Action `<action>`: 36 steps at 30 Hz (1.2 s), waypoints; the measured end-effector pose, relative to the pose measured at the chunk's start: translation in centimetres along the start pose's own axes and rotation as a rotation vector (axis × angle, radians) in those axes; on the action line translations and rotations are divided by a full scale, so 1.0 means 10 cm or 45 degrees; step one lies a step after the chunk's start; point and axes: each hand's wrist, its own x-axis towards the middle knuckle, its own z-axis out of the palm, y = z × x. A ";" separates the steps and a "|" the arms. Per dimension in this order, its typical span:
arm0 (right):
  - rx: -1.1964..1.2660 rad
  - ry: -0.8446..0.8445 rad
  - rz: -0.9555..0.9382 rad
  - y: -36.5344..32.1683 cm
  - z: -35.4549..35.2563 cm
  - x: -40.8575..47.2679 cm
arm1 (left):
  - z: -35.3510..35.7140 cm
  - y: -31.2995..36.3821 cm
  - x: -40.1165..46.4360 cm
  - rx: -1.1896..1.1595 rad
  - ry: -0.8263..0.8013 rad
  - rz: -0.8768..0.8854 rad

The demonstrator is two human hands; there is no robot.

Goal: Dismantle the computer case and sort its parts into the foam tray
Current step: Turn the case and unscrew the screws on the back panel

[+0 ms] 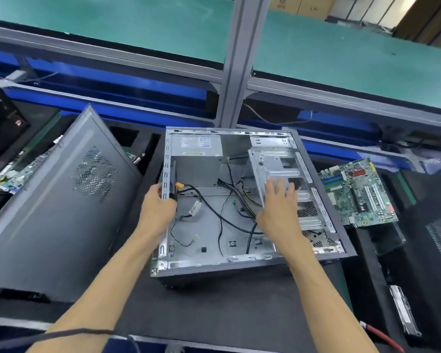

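The open computer case (209,250) lies on its side at the centre of the black foam tray (214,309). Loose black cables (227,215) trail across its bare metal floor. A power supply (196,149) sits in the far left corner. My left hand (157,207) grips the case's left rear edge, thumb inside by a black fan. My right hand (278,212) lies flat with spread fingers on the silver drive cage (285,169) at the right side. A removed green motherboard (357,192) lies on the foam to the right.
The grey side panel (54,207) leans tilted at the left, over another circuit board (18,174). A black unit (0,121) stands far left. A silver strip part (404,309) and a red cable (382,336) lie at the lower right. An aluminium post (237,59) rises behind the case.
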 end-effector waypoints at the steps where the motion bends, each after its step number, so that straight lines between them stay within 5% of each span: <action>1: -0.017 0.025 -0.043 0.07 -0.01 0.06 | 0.09 -0.03 -0.08 -0.053 0.042 -0.022; 12: 0.085 0.128 -0.300 0.41 -0.13 0.41 | 0.57 -0.13 -0.49 -0.109 0.247 -0.213; 18: 0.533 0.166 -0.294 0.52 -0.25 0.30 | 0.36 0.12 -0.22 0.161 0.387 0.119; 21: 0.800 0.496 -0.163 0.61 -0.21 0.04 | 0.29 0.32 0.17 0.141 0.401 0.239; 25: 0.704 0.851 0.186 0.65 -0.04 -0.34 | 0.20 0.43 0.80 0.117 0.310 0.298; 29: 0.822 0.698 0.576 0.53 0.20 -0.67 | 0.17 0.43 1.20 0.053 0.143 0.275; 33: 1.590 0.440 0.638 0.21 0.39 -0.95 | 0.16 0.34 1.29 -0.049 0.166 0.388; 36: 1.769 0.518 0.663 -0.09 0.45 -0.97 | 0.15 0.32 1.33 -0.052 0.173 0.411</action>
